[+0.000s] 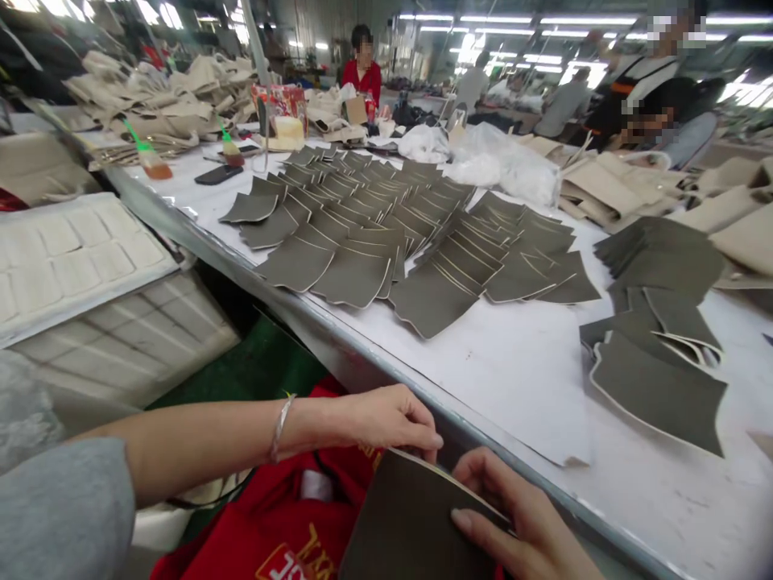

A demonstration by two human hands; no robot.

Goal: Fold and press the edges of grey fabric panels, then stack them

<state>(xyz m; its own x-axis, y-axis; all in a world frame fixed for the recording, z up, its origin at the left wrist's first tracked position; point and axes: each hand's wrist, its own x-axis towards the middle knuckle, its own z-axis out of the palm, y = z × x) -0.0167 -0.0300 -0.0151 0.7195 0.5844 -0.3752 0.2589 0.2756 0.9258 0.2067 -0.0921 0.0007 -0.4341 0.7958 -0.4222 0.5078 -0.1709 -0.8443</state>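
Observation:
A dark olive-grey sheet piece (416, 524), looking like leather with a pale edge, is held low in front of me above my lap. My right hand (513, 507) grips its right side, thumb on the face and fingers behind the upper edge. My left hand (390, 423) is closed with curled fingers just above the piece's top corner; what is pinched there, if anything, cannot be made out. On the table, similar dark pieces (356, 266) lie in overlapping rows, with another pile (661, 370) of them at the right.
The white-covered table (513, 387) has a metal front edge. Toward its far left are a phone (218, 175) and two green-nozzled bottles (148, 157). Clear plastic bags (507, 165) and beige pieces (622, 189) lie beyond. A pale crate (121, 330) stands left; people work behind.

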